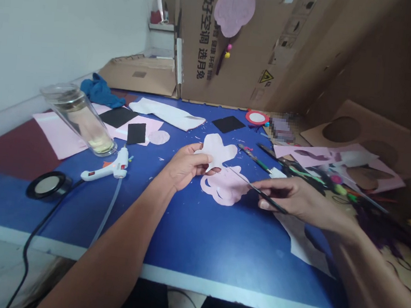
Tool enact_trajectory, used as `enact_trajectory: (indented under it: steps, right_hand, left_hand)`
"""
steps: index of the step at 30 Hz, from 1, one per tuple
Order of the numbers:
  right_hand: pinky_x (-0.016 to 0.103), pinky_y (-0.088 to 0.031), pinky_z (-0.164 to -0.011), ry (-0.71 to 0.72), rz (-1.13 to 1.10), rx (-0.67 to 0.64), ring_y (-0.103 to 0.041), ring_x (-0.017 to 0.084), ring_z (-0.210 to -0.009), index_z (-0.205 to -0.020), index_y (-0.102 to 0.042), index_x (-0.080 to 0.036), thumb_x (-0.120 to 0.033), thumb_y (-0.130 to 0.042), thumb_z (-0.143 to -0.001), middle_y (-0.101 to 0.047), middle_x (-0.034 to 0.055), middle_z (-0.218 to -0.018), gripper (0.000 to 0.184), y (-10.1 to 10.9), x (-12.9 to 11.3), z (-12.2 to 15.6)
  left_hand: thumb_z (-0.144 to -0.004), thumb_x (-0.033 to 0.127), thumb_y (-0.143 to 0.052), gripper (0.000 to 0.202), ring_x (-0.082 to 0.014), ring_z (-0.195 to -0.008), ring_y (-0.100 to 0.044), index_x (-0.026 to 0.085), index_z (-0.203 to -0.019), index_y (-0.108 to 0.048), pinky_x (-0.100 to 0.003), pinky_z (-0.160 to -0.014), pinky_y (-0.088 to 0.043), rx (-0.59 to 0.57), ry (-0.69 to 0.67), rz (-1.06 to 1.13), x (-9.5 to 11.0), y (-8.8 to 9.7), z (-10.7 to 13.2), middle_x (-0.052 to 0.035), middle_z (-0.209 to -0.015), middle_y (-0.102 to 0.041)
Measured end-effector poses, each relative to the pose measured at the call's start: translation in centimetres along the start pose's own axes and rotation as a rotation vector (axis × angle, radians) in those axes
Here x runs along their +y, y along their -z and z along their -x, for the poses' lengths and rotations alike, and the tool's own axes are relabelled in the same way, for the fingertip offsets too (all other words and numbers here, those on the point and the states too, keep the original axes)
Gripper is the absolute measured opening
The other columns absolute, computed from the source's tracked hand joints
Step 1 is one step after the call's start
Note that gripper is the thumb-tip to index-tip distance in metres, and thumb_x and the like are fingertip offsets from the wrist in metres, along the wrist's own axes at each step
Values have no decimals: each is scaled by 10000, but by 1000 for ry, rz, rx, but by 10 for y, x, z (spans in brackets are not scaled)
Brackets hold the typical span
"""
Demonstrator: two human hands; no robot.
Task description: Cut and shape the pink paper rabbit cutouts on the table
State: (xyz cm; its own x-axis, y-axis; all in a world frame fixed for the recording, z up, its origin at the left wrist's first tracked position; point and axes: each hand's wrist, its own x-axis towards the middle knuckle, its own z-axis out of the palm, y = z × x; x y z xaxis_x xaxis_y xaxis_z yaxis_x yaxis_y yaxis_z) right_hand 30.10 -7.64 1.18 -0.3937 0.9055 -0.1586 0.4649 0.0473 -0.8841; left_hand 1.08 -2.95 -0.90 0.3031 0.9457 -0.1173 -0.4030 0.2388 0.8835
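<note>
Pinched between the thumb and fingers of my left hand point(192, 165) is a pale flower-shaped cutout point(218, 150), held just above the table. My right hand point(292, 198) grips a slim tool with a dark handle and a thin metal end point(266, 197); its kind is not clear. The tool's tip meets or nearly meets the lower edge of the cutout. Beneath both hands a pink scalloped cutout point(229, 193) with curved slits lies on the blue table point(200, 240). A piece of white sheet point(307, 246) rests under my right forearm.
At left are a glass of pale liquid point(96, 131), a white glue gun point(111, 167) with its cord, and a black tape roll point(48, 186). Black squares point(228, 124) lie at the back. Pink scraps point(310, 157) and tools crowd the right. A cardboard box point(256, 76) stands behind.
</note>
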Motion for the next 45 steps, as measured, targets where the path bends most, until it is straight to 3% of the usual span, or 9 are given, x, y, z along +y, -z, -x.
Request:
enact_trajectory:
  steps: [5, 20, 28, 45]
  right_hand:
    - [260, -399, -492, -13, -27, -46, -512, 138, -576, -1047, -881, -256, -532, -896, -729, -668, 23, -672, 422, -2, 0, -1]
    - [274, -351, -518, -14, 3, -50, -455, 128, -569, -1116, -869, -298, -502, -898, -740, -589, -11, -647, 429, -3, 8, -3]
    - [266, -339, -506, -7, 11, -52, -430, 122, -561, -1086, -873, -312, -504, -890, -750, -567, -20, -632, 387, -2, 7, -2]
    - [273, -311, -508, -9, -4, -65, -397, 122, -555, -1096, -872, -299, -504, -875, -769, -532, -17, -633, 385, -2, 10, -3]
  left_hand:
    - [-694, 78, -798, 264, -216, -726, -747, 121, -938, -706, -316, -650, -614, 8, 21, 15, 0, -2, 0, -130, -870, -763]
    - [-678, 56, -818, 454, -263, -748, -779, 135, -1079, -621, -339, -658, -605, 52, 76, 52, 0, -4, 1, -139, -877, -757]
    - [-691, 48, -806, 359, -258, -733, -775, 133, -989, -625, -334, -644, -604, 20, 70, 52, 0, -3, 1, -136, -866, -746]
    - [-692, 59, -798, 382, -273, -773, -781, 137, -1019, -617, -349, -677, -606, 32, 78, 49, -1, -4, 1, -145, -889, -747]
